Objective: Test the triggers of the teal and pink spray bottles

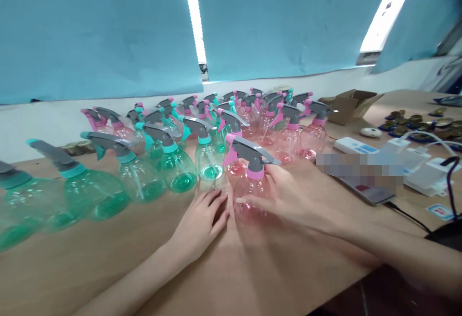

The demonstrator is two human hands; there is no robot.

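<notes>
My right hand (276,193) is wrapped round the clear body of a pink spray bottle (249,186), which has a grey and pink trigger head and stands upright at the table's near middle. Flat on the table just left of it rests my left hand (204,217), fingers loosely apart and holding nothing. Beyond my left fingertips stands a green spray bottle (210,162) with a turquoise collar. Another green spray bottle (176,169) is beside that one, and several more green ones stretch to the left. Behind the held bottle, a pink spray bottle (288,138) stands among several others.
Blue sheets (108,32) cover the windows behind the table (231,277). To the right lie a phone (361,181) with a cable, a white power strip (355,146), a white mouse (370,132), an open cardboard box (346,108) and several small brass-coloured pieces (415,121).
</notes>
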